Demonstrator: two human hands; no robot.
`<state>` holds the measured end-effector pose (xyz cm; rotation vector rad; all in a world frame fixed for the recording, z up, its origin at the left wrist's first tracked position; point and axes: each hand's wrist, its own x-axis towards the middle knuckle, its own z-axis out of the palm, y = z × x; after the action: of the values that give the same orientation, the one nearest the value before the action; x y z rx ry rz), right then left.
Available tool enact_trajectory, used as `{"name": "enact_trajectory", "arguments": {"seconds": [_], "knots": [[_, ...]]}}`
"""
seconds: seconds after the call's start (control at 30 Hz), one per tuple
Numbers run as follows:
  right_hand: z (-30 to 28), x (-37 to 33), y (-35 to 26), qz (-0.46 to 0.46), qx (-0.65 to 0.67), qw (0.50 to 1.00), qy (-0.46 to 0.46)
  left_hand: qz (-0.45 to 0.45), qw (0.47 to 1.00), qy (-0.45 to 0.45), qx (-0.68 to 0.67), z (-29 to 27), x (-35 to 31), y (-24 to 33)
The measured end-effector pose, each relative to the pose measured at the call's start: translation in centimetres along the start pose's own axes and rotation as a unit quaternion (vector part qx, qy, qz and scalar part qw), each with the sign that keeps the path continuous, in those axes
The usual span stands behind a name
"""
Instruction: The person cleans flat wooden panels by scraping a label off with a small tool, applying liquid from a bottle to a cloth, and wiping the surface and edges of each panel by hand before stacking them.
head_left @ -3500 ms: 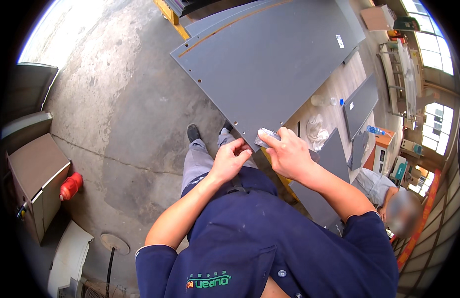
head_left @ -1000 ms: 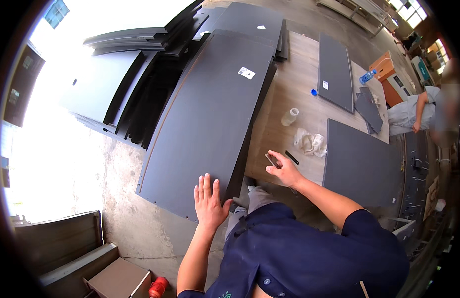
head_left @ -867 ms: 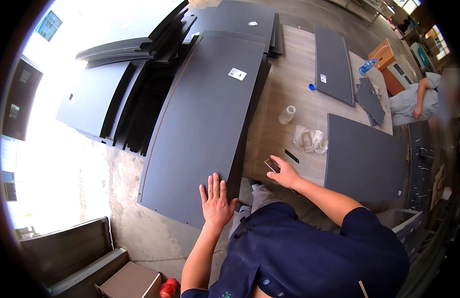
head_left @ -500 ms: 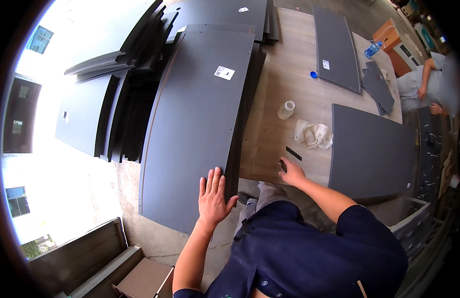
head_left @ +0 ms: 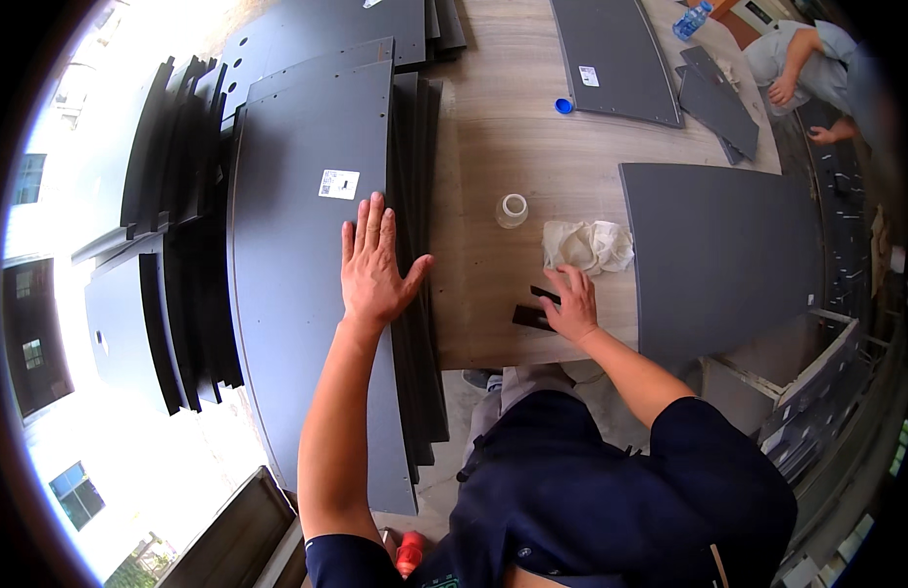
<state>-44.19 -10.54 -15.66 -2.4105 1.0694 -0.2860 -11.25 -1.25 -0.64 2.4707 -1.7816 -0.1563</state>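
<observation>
My left hand (head_left: 371,269) lies flat on a long dark grey panel (head_left: 302,255), fingers together and stretched out, thumb apart. The hand holds nothing and rests just below a white label (head_left: 339,184) near the panel's right edge. Over the wooden table my right hand (head_left: 571,306) is open, thumb and fingers apart, beside two small flat black pieces. The nearer black piece (head_left: 532,318) lies by the thumb. A narrower black strip (head_left: 542,293) sits between thumb and fingers, partly covered. A crumpled white cloth (head_left: 591,247) is just beyond the fingertips.
An open clear bottle (head_left: 512,211) and a blue cap (head_left: 564,106) stand on the wooden table (head_left: 473,137). Grey panels (head_left: 723,255) lie on its right side. More panels (head_left: 145,167) are stacked at left. A co-worker (head_left: 792,69) is at far right, near a water bottle (head_left: 692,20).
My left hand has slid farther up the panel toward the label. My right hand has opened; the dark piece it held now lies on the table. The view has shifted.
</observation>
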Motion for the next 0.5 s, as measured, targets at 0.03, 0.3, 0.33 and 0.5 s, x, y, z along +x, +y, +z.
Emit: {"name": "enact_trajectory", "arguments": {"seconds": [0.03, 0.3, 0.33, 0.5], "knots": [[-0.5, 1.8, 1.2, 0.073, 0.002, 0.996, 0.057, 0.022, 1.000, 0.006, -0.016, 0.1, -0.8, -0.4], [4.0, 8.0, 3.7, 0.331, -0.120, 0.935, 0.049, 0.053, 0.992, 0.065, -0.091, -0.2, -9.3, -3.2], [4.9, 7.7, 4.8, 0.274, -0.066, 0.959, 0.043, 0.033, 0.993, 0.068, -0.086, -0.1, -9.7, -3.6], [3.1, 10.4, 5.6, 0.127, 0.138, 0.959, 0.212, 0.017, 0.994, 0.068, -0.084, -0.4, -10.0, -3.6]]}}
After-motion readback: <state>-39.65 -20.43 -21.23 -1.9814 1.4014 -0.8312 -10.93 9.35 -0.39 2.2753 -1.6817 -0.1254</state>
